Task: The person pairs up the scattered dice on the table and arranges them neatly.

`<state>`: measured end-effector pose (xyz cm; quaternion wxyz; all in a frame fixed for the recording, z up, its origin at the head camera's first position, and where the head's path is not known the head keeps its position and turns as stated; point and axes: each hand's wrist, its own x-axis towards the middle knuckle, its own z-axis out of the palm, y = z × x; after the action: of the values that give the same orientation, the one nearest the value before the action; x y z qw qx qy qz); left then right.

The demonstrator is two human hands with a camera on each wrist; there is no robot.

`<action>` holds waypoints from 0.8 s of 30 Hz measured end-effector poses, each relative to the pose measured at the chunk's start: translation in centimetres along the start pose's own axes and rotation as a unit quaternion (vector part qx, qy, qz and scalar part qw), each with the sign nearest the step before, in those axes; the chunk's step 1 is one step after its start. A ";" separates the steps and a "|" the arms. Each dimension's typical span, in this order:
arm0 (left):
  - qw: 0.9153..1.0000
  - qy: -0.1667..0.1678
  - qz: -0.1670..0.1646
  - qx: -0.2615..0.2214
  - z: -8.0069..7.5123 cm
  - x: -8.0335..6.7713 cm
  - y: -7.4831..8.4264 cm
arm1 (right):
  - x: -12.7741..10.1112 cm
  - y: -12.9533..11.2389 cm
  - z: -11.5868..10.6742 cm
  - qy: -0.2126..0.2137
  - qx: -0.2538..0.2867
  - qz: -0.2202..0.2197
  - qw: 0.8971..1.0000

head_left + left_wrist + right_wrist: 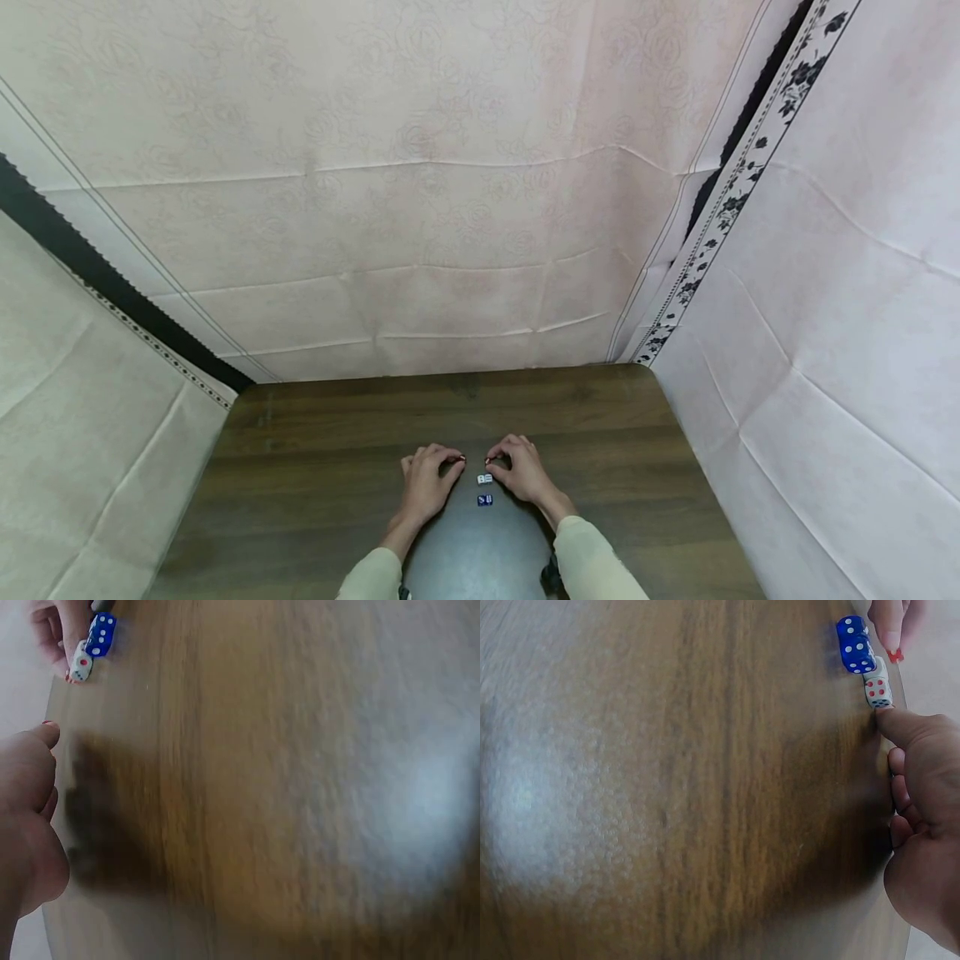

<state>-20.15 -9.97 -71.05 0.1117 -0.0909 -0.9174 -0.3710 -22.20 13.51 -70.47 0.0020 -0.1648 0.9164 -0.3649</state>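
Note:
Over the table's middle, my left hand [426, 485] pinches a small red die [896, 655] between thumb and forefinger, its face mostly covered. Across a narrow gap, my right hand [527, 477] pinches another small red die [487, 461], also largely hidden by the fingertips. Two white dice [484, 479] sit side by side on the table just nearer than the fingertips; red pips show on one in the right wrist view. Closer to the person is a pair of blue dice [484, 500] with white pips, lined up below the white pair.
The dark wood-grain table [315, 467] has rounded far corners. Pale patterned cloth [450, 250] hangs behind it, with more cloth at the left and right sides. A grey rounded shape [480, 550] lies between the forearms at the near edge.

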 end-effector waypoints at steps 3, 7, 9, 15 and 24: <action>1.000 -0.010 0.016 0.007 0.5 0.1 0.4 | -0.1 0.0 -0.1 -0.002 -0.005 -0.002 1.000; 0.999 -0.025 0.029 0.016 0.9 0.4 1.0 | 0.0 0.0 -0.1 -0.002 -0.005 -0.004 1.000; 0.999 -0.031 0.030 0.021 1.1 0.5 1.3 | 0.1 0.0 -0.2 -0.001 -0.002 -0.003 1.000; 0.999 -0.038 0.029 0.025 1.6 0.7 1.7 | 0.1 0.0 -0.2 -0.001 -0.003 -0.006 1.000; 0.998 -0.041 0.028 0.023 1.7 0.7 1.8 | 0.0 -0.1 -0.2 -0.001 -0.002 -0.007 1.000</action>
<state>-20.57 -7.40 -70.85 0.0865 -0.1291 -0.9267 -0.3421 -22.23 13.57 -70.29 0.0000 -0.1717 0.9158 -0.3631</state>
